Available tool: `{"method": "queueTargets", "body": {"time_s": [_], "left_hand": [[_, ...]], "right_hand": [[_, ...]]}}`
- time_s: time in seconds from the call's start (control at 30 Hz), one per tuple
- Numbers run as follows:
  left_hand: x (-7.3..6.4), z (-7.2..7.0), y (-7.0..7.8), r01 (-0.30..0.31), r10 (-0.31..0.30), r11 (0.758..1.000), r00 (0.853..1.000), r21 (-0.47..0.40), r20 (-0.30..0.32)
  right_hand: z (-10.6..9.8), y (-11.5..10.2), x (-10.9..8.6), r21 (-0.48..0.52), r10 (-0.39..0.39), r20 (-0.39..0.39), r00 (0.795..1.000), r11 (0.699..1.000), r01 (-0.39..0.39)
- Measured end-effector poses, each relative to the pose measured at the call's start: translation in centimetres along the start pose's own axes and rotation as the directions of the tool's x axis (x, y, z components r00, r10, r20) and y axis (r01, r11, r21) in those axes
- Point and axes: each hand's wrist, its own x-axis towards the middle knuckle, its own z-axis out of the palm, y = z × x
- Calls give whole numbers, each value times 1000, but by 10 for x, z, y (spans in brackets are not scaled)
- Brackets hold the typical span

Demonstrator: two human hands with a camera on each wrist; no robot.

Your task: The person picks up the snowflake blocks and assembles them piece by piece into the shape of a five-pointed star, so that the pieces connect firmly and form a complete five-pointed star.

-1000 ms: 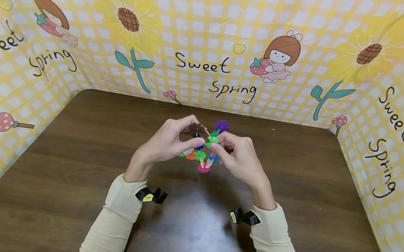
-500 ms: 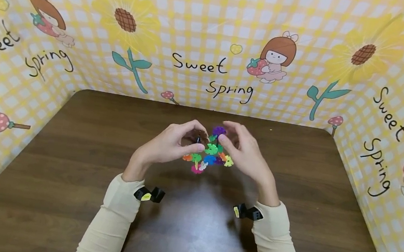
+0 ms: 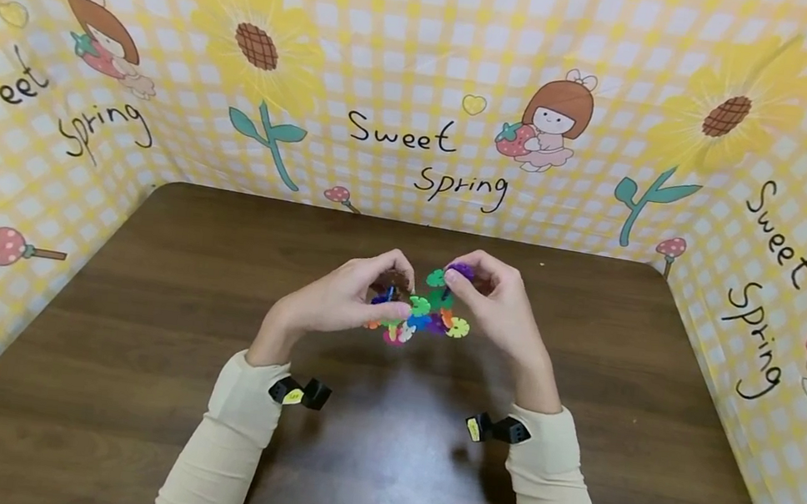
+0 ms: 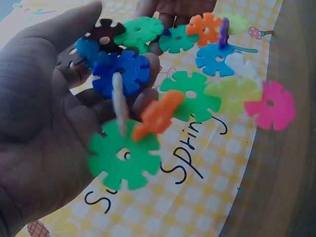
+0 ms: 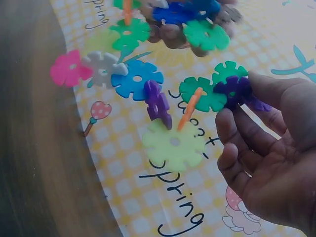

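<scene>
A chain of colourful notched flower-shaped plastic discs, linked edge to edge, hangs between both hands above the table. My left hand (image 3: 341, 295) holds its left end; in the left wrist view the fingers curl behind a brown disc (image 4: 106, 33) and a dark blue disc (image 4: 121, 74). A light green disc (image 3: 419, 306) shows by the left thumb tip. My right hand (image 3: 498, 306) pinches a purple disc (image 5: 232, 91) joined to green discs (image 5: 201, 94). Below hang a pale yellow disc (image 5: 174, 144), an orange disc (image 5: 190, 108) and a pink disc (image 4: 271, 104).
The brown wooden table (image 3: 130, 386) lies beneath the hands. A yellow checked cloth (image 3: 413, 51) with printed flowers and figures stands as a wall behind and at both sides. Black wrist cameras (image 3: 301, 391) sit on both cream sleeves.
My right hand has let go of the light green disc near the left thumb, moved right and pinched the purple disc. That purple disc now tilts, farther right. The left hand keeps its grip.
</scene>
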Motion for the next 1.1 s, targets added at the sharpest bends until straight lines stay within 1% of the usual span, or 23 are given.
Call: {"method": "queueTargets", "body": {"time_s": [0.07,0.1,0.17,0.23,0.37,0.47,0.53,0.67,0.77,0.83,0.97,1.1], "left_hand": [[0,0,0,2,-2,1000,1000,12,2],[0,0,1,-2,2,1000,1000,19,-7],[1,1,1,-17,19,999,999,34,-40],[1,1,1,-37,41,998,995,52,-96],[1,0,2,-54,67,996,973,65,-222],[1,0,3,-58,71,997,958,54,-277],[1,-1,3,-58,69,997,954,44,-292],[1,0,4,-53,56,998,952,19,-301],[2,0,5,-43,39,999,951,-5,-307],[2,1,7,-35,24,999,949,-28,-315],[2,0,7,-32,12,998,938,-50,-347],[1,-1,7,-48,30,998,927,-39,-375]], "right_hand": [[-2,-1,0,35,8,3,1000,999,-8],[-2,-2,0,50,12,7,1000,999,-13],[-3,-6,-1,67,24,19,1000,997,-26],[-2,-8,-2,69,28,23,999,997,-29],[-2,-12,-3,63,20,14,1000,998,-21],[-1,-13,-4,63,16,10,1000,998,-16],[-1,-14,-4,66,13,18,1000,998,-15],[1,-15,-4,83,-11,37,999,997,8],[3,-14,-4,97,-38,26,999,995,35],[4,-14,-4,114,-42,5,999,993,41],[11,-15,-3,223,-38,-1,999,974,37],[19,-18,-2,321,-33,19,999,947,25]]}}
